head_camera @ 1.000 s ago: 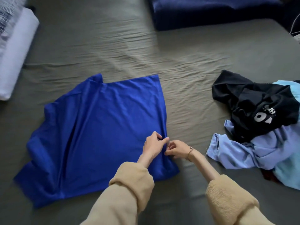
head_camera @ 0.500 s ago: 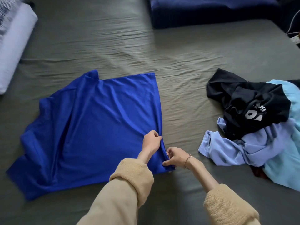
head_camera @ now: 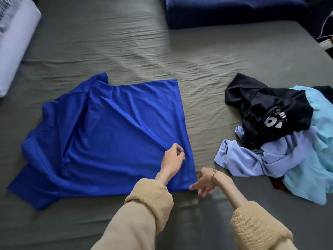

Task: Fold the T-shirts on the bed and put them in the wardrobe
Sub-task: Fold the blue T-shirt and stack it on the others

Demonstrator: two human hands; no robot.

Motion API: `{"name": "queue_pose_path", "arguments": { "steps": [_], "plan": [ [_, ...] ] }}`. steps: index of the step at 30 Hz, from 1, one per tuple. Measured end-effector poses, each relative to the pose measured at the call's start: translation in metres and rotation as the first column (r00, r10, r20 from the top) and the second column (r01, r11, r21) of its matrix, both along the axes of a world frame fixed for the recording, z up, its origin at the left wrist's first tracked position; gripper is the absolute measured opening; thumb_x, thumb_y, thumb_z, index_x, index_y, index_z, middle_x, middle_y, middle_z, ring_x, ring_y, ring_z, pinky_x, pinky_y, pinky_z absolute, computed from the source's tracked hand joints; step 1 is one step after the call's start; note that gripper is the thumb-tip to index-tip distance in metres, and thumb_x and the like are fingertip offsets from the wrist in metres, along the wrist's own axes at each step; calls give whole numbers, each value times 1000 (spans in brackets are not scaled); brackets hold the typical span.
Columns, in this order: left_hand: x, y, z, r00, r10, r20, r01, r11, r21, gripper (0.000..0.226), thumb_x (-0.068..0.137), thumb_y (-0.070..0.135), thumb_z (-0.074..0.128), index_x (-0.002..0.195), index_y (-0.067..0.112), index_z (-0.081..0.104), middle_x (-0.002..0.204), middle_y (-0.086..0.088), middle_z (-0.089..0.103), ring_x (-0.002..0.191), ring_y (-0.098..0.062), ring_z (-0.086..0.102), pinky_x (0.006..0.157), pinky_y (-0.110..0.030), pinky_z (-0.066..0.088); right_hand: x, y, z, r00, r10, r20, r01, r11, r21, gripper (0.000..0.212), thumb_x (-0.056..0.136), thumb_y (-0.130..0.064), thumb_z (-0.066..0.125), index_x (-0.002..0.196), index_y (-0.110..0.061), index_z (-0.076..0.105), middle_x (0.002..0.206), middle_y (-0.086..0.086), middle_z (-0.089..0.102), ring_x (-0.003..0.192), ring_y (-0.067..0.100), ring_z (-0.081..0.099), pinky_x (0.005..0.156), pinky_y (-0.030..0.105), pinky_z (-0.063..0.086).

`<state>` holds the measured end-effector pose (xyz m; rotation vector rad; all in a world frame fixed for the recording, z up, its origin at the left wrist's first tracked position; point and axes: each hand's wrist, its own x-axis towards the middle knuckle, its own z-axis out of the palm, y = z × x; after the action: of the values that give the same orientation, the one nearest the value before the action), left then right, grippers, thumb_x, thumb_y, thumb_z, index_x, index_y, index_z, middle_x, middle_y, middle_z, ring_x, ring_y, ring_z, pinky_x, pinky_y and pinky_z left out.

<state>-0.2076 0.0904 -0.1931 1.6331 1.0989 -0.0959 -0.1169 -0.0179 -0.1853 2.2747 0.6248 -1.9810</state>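
Note:
A royal-blue T-shirt [head_camera: 108, 138] lies spread on the grey-green bed sheet [head_camera: 207, 58], wrinkled, with its left side bunched. My left hand [head_camera: 173, 157] rests on its near right part and pinches a raised ridge of the fabric between curled fingers. My right hand [head_camera: 205, 184] is at the shirt's near right corner, its fingers stretched out and touching the hem. To the right sits a heap of unfolded shirts: a black one with white print [head_camera: 270, 112] on top, a lavender-blue one [head_camera: 252, 159] below it, and a pale cyan one [head_camera: 317, 159] at the edge.
A white pillow [head_camera: 16, 42] lies at the far left. A dark blue folded cover [head_camera: 234, 11] sits at the head of the bed. A cable and plug [head_camera: 327, 44] are off the bed's far right edge. Bare sheet separates the blue shirt from the heap.
My right hand slid down the shirt's right edge to the near corner and its fingers straightened. My left hand stayed on the fabric, still pinching it. The view shifted slightly.

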Motion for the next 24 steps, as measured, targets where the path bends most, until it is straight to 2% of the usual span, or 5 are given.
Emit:
{"name": "queue_pose_path", "arguments": {
  "steps": [6,10,14,19,24],
  "plan": [
    [-65,35,-5,949,237,-207,-154,923,353,17,89,12,48,105,15,54,105,-1,60,100,-22,55,77,-33,43,-21,12,-1,904,-168,394,102,978,183,36,77,-39,73,73,-14,47,81,7,66,68,18,62,64,28,48],
    [-119,56,-3,974,-115,-194,174,931,322,31,77,25,67,104,20,54,99,7,52,101,-15,48,77,-26,39,-46,29,6,834,-241,497,174,969,177,52,76,-12,74,118,0,44,124,18,53,115,31,55,85,36,50],
    [-158,56,0,787,-525,-326,617,696,368,51,66,32,72,108,23,46,95,7,42,95,-15,44,73,-29,41,-61,33,8,767,-265,584,216,964,154,57,82,1,65,128,1,33,133,21,44,125,34,46,94,38,44],
    [-178,46,-2,665,-509,-546,746,461,480,41,78,-5,52,113,13,40,112,-2,46,106,-23,46,68,-31,34,-74,32,7,722,-277,634,249,959,136,56,87,1,58,133,2,25,139,20,40,130,34,41,101,39,38],
    [-192,34,-2,651,-596,-470,759,537,368,29,80,-4,48,107,8,48,113,-8,52,107,-26,47,83,-33,40,-90,17,1,670,-262,695,264,959,107,47,90,-3,54,130,3,29,137,18,44,129,34,43,99,40,39]
  ]
}}
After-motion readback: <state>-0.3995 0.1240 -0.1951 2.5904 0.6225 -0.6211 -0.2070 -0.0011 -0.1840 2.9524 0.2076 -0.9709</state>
